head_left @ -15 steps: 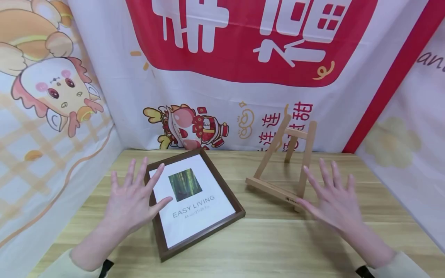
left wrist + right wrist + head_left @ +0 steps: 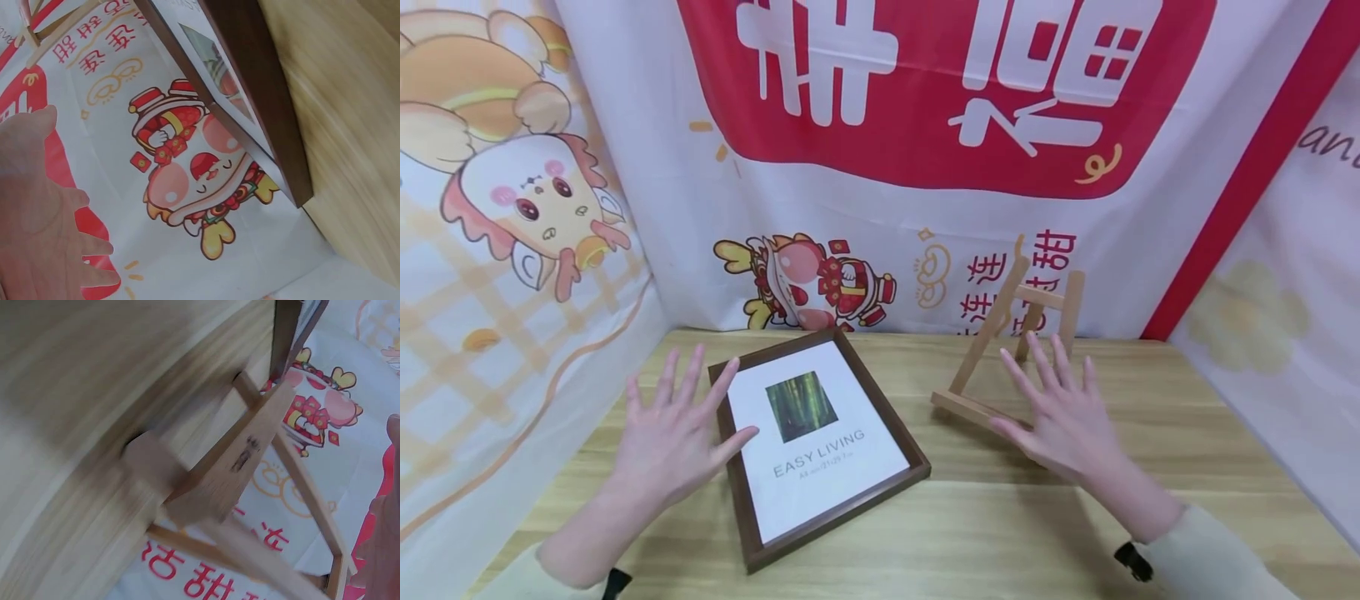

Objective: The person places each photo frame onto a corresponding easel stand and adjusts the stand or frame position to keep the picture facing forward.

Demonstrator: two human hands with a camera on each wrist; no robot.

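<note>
A dark brown picture frame [image 2: 880, 400] lies flat on the table, holding a white insert printed "EASY LIVING" with a small green forest picture. My left hand [image 2: 666, 450] hovers by its left edge, fingers spread, holding nothing. In the left wrist view the frame's brown side [image 2: 256, 81] stands to the right of the hand [image 2: 44, 206]. To the right on the table stands a small wooden easel [image 2: 981, 346]. My right hand [image 2: 1067, 421] is in front of it with fingers spread, hiding its right leg and part of its ledge. In the right wrist view, the easel's ledge [image 2: 237, 456] shows a dark mark.
The light wood table [image 2: 940, 533] runs back to a white cloth [image 2: 685, 242] with a red printed panel. Patterned cloths hang at the left [image 2: 602, 333] and right [image 2: 1262, 275] sides.
My right hand has moved left, from beside the easel to in front of it. The left hand has shifted slightly left and down. Frame and easel stay in place while the view tilts slightly.
</note>
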